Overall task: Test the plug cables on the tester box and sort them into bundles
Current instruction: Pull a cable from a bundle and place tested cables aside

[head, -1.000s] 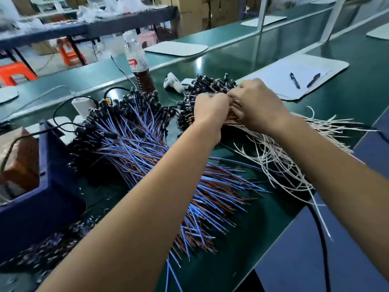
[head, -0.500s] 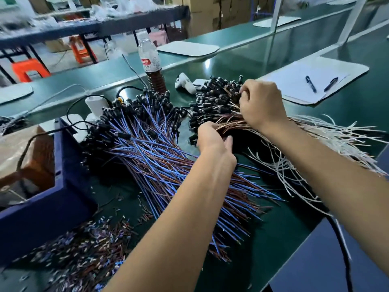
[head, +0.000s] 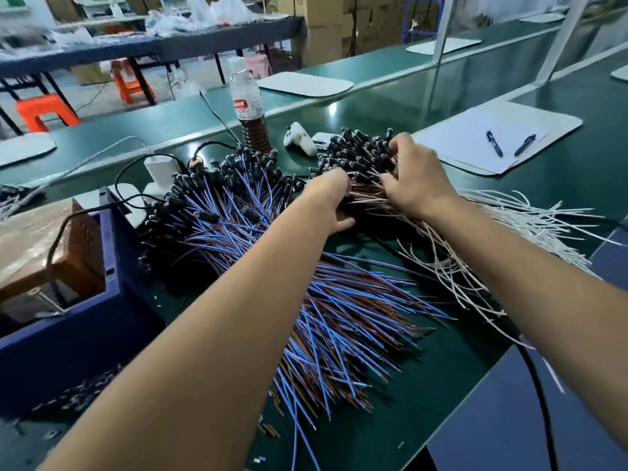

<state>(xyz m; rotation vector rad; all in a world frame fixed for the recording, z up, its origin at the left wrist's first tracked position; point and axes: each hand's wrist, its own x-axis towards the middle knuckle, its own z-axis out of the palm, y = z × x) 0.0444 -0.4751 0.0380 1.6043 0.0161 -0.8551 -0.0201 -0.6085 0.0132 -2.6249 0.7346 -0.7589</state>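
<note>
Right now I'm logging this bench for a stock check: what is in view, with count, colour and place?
blue cables: one big pile, blue and brown wires with black plugs, bench centre
white cables: one pile, white and brown wires with black plugs, right of centre
bottle: one, clear with dark drink, behind the piles
crate: one, dark blue, left
clipboard: one, white paper, right rear
pens: two, dark, on the clipboard
stools: two, orange, left background
boxes: several, brown cardboard, far back
left hand: on the white cables' wires
right hand: fingers curled among their plugs
</note>
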